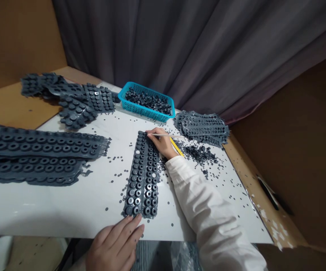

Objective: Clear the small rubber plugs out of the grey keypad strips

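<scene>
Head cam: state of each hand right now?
Left hand: open, fingers at the near end of the rubber sheet.
Right hand: closed, holding a thin stick.

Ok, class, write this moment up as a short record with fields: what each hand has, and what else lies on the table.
Right hand: holds a thin pick, fingers at the top of a grey rubber strip of round studs.
Left hand: at the white table's near edge, beside the strip's lower end.
Beside right hand: yellow strip.
Rest: blue plastic basket of dark rubber pieces; loose dark discs; more rubber sheets.
</scene>
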Demonstrator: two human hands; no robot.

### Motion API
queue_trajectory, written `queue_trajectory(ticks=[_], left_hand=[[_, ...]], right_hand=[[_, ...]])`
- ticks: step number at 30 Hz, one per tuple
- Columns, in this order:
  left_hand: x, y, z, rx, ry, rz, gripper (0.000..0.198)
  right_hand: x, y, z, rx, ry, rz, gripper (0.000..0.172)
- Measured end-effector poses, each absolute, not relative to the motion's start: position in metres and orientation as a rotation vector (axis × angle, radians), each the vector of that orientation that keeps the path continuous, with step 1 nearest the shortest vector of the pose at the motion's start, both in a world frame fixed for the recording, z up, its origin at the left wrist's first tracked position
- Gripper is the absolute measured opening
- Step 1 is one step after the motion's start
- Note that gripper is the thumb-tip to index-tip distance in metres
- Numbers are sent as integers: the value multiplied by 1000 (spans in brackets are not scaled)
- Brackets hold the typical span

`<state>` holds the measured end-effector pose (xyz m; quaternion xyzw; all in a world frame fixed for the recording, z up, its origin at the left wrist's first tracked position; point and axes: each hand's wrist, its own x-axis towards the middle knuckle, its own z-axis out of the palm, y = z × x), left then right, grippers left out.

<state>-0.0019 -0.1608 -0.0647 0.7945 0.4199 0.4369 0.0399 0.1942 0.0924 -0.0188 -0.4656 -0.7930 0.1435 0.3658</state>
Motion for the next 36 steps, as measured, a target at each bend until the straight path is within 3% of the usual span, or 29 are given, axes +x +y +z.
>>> queue_trajectory(ticks=[12, 26, 36], left_hand=[[-2, -157, -63, 2440, 1242, 1390, 25], [-3, -155, -67, 2493, 1233, 1434, 26], [-2, -155, -69, 2511, 1245, 1453, 26]], right_hand=[[201, 111, -23, -1177, -1952, 369, 22], [196, 100, -22, -1231, -2101, 308, 9], [197, 116, -24, -1262, -1975, 264, 20]])
